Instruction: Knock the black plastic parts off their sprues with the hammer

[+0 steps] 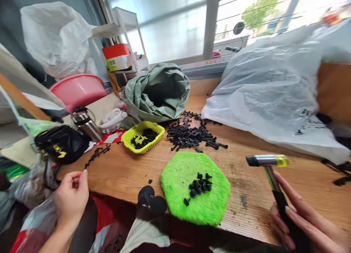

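My right hand (pixel 304 212) is wrapped round the black handle of a small hammer (pixel 267 160), at the right of the table. Its head is shiny metal with one black face and one clear yellow face. At the table's front left, my left hand (pixel 71 194) is closed, fingers curled against the thumb; what it holds, if anything, is hidden. A thin row of black plastic bits (pixel 97 154) lies just beyond its thumb. Between my hands, a fuzzy green pad (pixel 175 180) carries several black flat-headed plastic pieces (pixel 201 185).
Beyond the pad lie a heap of black plastic parts (pixel 192 134) and a yellow basket (pixel 126 141) with small black bits inside. A grey-green sack (pixel 175 83) gapes behind them. A big white plastic bag (pixel 263 95) fills the right rear. A black pouch (pixel 64 143) and steel flask (pixel 89 127) stand left.
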The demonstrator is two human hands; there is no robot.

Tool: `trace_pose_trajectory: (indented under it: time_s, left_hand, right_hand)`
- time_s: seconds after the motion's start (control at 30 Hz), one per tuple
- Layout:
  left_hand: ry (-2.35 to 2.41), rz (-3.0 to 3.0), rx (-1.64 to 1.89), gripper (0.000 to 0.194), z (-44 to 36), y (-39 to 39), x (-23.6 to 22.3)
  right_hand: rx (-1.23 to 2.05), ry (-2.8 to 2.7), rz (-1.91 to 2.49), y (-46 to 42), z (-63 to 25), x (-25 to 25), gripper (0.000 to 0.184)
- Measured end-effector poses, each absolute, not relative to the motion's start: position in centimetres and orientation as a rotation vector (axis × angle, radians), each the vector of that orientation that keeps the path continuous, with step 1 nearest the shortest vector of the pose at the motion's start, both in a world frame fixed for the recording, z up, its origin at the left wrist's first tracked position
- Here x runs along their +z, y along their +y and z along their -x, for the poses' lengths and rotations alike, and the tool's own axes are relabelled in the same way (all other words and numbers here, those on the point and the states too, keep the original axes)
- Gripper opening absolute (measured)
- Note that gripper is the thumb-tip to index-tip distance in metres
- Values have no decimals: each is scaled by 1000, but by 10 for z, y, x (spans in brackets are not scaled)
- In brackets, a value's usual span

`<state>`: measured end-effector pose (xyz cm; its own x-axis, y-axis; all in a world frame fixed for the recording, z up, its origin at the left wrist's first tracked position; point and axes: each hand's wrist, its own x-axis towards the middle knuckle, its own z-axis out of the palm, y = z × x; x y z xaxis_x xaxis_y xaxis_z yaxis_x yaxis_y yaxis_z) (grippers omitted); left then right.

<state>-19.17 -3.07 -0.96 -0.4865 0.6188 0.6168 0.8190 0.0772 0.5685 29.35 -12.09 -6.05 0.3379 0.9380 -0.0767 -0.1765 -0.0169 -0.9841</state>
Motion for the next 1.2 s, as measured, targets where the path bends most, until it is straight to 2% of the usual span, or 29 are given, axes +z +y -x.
trace_pose_trajectory:
  time_s: [0.07,0.13,0.23,0.27,0.33,0.43,0.5,0.6,0.7,0.8,0.97,1.07,1.13,1.2]
  left_hand:
    - [-1932,1671,-1492,15,141,-4,13]
    - [-1674,2147,-1539,18,75,25,25]
    - [-1171,2853,-1184,13,-25,68,28]
    - [-1019,2975,-975,20,-54,80,27]
    - [-801,3043,-511,29,-100,99,24]
    - [-696,2970,-26,25,-139,117,23]
    - [-690,2953,69,24,-148,122,23]
    - [-676,3026,23,22,-146,125,23]
    - [-817,3152,-141,18,-128,121,22]
    - [-1102,3261,-540,22,-97,109,20]
    - [-1641,3226,-1618,25,-31,73,16]
    - [-1902,2910,-2325,24,-2,47,13]
    - [-2093,2724,-2506,25,11,29,13]
    - [-2363,2702,-2493,36,19,9,12]
  right_hand:
    - [1122,-723,1203,-121,-286,-51,69]
    - [1162,-635,1143,-123,-279,-42,67]
    - [1142,-548,1082,-126,-274,-33,67]
    - [1122,-542,1074,-127,-273,-31,68]
    - [1078,-546,1069,-127,-273,-31,68]
    - [1076,-559,1057,-126,-275,-29,69]
    - [1109,-562,1054,-126,-275,-27,68]
    - [1125,-554,1076,-126,-274,-23,66]
    - [1139,-533,1104,-126,-274,-19,68]
    - [1172,-513,1112,-126,-274,-17,68]
    - [1193,-519,1124,-125,-275,-19,71]
    - [1174,-538,1165,-124,-277,-24,75]
    - [1146,-555,1190,-122,-278,-28,77]
    - [1116,-574,1214,-120,-279,-31,80]
